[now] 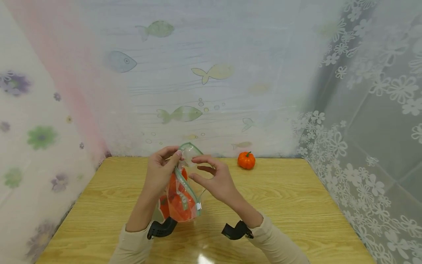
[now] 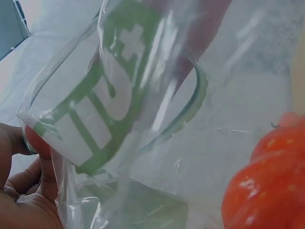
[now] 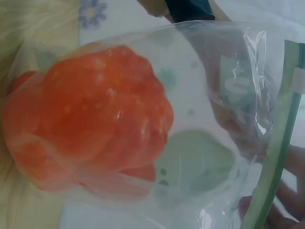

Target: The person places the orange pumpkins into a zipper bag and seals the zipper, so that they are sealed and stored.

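Observation:
A clear zip bag [image 1: 189, 192] with a green zip strip and a white slider [image 1: 199, 206] hangs upright above the table, its mouth spread. Inside, low down, sit ribbed orange-red pumpkins [image 3: 109, 109], pressed together; their count is unclear. My left hand [image 1: 161, 165] pinches the bag's rim between thumb and fingers. My right hand [image 1: 215, 179] is at the mouth's right side, thumb and fingers curved and apart, with no pumpkin between them; whether a fingertip touches the plastic is unclear. Green print [image 2: 109, 100] on the bag covers much of the left wrist view.
A small orange pumpkin [image 1: 246, 160] with a green stem stands at the table's back edge, right of the hands. Behind the wooden table [image 1: 280, 205] hangs a fish-patterned curtain [image 1: 211, 91]. Flower-patterned sheets flank both sides.

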Tool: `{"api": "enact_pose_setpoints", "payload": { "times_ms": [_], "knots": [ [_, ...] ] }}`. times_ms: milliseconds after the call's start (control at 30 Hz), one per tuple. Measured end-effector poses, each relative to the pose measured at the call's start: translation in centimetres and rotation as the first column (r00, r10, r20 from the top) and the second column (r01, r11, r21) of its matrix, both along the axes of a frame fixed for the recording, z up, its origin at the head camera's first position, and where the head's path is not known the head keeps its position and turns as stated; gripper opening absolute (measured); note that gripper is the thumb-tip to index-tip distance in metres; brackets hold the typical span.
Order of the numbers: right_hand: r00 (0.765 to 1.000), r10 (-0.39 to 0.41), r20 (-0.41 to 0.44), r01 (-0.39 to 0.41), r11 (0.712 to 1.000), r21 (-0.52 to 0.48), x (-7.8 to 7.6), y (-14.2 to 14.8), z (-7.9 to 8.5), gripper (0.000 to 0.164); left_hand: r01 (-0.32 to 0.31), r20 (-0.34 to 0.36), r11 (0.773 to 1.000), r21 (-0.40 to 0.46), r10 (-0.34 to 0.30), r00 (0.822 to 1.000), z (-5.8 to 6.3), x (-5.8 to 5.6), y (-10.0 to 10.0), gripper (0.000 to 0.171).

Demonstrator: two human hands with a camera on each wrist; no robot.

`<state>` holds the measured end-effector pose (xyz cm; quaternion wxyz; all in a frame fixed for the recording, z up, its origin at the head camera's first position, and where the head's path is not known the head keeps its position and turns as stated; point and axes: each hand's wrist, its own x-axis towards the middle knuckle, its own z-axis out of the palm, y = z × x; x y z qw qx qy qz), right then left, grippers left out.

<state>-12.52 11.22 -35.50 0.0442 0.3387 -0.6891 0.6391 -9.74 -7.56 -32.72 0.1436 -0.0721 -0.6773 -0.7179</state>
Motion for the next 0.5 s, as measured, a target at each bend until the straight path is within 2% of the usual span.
{"api": "enact_pose_setpoints", "payload": {
  "times_ms": [133,200,300,400,500],
  "knots": [
    [0.994,-0.061,-0.091,0.047,0.987,-0.150,-0.5,0.8,-0.6,0.030,-0.027,0.017,1.000,-0.001,0.027,0.999,0.0,0.3,0.0,0.025],
    [0.985,-0.123,-0.125,0.090,0.966,-0.242,-1.0,1.5,-1.2,0.025,-0.034,0.024,0.999,0.009,0.033,0.999,0.1,0.5,0.0,0.024],
    [0.959,-0.241,-0.153,0.173,0.917,-0.359,-2.3,2.8,-2.8,0.019,-0.037,0.024,0.999,0.026,0.037,0.999,0.1,0.8,0.0,0.025],
    [0.928,-0.354,-0.121,0.282,0.874,-0.396,-4.0,4.4,-5.1,0.016,-0.041,0.021,0.999,0.033,0.040,0.999,0.1,0.9,-0.2,0.025],
    [0.905,-0.426,-0.021,0.391,0.848,-0.359,-5.7,6.1,-7.5,0.016,-0.043,0.014,0.998,0.036,0.042,0.999,0.0,1.0,-0.3,0.024]
  ]
}}
